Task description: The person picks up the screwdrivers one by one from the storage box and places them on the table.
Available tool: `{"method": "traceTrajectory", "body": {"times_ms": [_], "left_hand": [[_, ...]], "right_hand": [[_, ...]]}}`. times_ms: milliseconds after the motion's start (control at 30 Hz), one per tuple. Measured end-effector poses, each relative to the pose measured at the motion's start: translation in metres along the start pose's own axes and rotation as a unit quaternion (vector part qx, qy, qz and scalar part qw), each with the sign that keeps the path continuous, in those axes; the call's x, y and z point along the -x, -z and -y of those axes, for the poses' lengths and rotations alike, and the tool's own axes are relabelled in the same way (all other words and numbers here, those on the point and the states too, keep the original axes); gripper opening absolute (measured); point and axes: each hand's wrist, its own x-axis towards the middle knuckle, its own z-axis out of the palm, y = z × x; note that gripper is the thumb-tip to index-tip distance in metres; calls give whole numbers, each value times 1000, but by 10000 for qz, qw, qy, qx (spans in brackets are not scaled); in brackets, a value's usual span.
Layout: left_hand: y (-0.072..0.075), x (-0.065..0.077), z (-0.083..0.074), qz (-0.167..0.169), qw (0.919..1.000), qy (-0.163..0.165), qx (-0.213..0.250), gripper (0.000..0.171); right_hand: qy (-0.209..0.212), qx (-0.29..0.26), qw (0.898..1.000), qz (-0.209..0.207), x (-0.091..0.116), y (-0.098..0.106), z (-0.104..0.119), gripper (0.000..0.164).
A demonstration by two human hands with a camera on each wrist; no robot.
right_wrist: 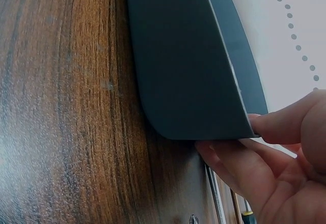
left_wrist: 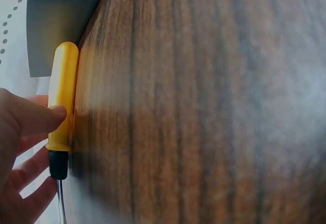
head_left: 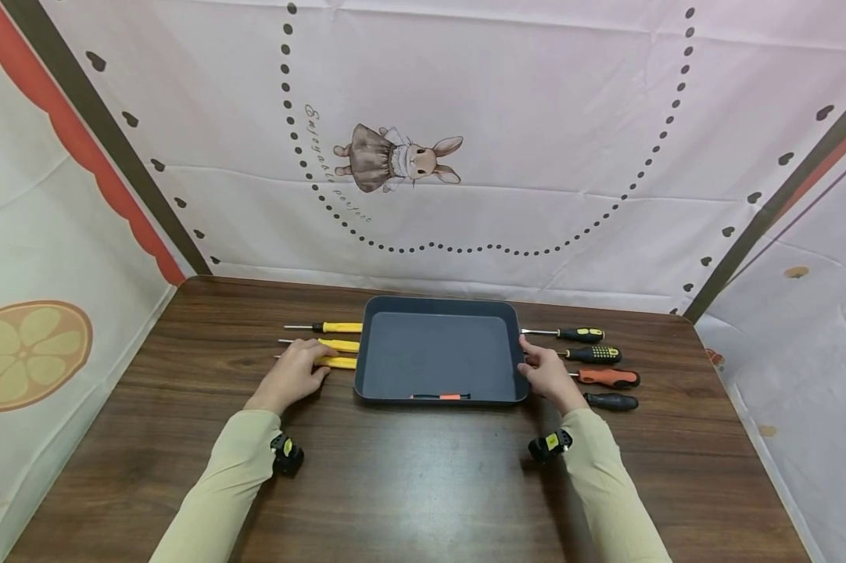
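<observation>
A dark grey rectangular tray (head_left: 437, 344) lies near the back of the table. My right hand (head_left: 546, 375) pinches its right wall near the front corner; in the right wrist view the thumb (right_wrist: 285, 124) is over the rim and the fingers are against the outer side. To the left of the tray, my left hand (head_left: 292, 377) holds the nearest of three yellow-handled screwdrivers (head_left: 340, 363). The left wrist view shows the thumb across its yellow handle (left_wrist: 63, 76), fingers behind, with the handle's end close by the tray wall (left_wrist: 56, 20).
Right of the tray lie a black-and-yellow screwdriver (head_left: 581, 335), another with yellow dots (head_left: 595, 355), an orange-handled one (head_left: 609, 378) and a black-handled one (head_left: 611, 402). An orange-and-black thing (head_left: 451, 396) shows at the tray's front wall. A printed cloth (head_left: 535, 156) hangs behind.
</observation>
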Motion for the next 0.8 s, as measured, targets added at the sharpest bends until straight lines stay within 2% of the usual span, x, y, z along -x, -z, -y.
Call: {"method": "traceTrajectory", "body": {"times_ms": [300, 467, 700, 800], "left_hand": [[6, -4, -4, -8, 10000, 73, -54, 26], [12, -10, -15, 2, 9999, 74, -78, 28], [16, -23, -45, -335, 9989, -319, -37, 29], [16, -30, -65, -248, 9984, -499, 53, 32]], "right_hand": [[16, -56, 10000, -3, -1, -1, -1, 57], [11, -5, 10000, -5, -1, -1, -1, 56], [13, -22, 10000, -48, 0, -1, 0, 57], [15, -20, 10000, -55, 1, -1, 1, 57]]}}
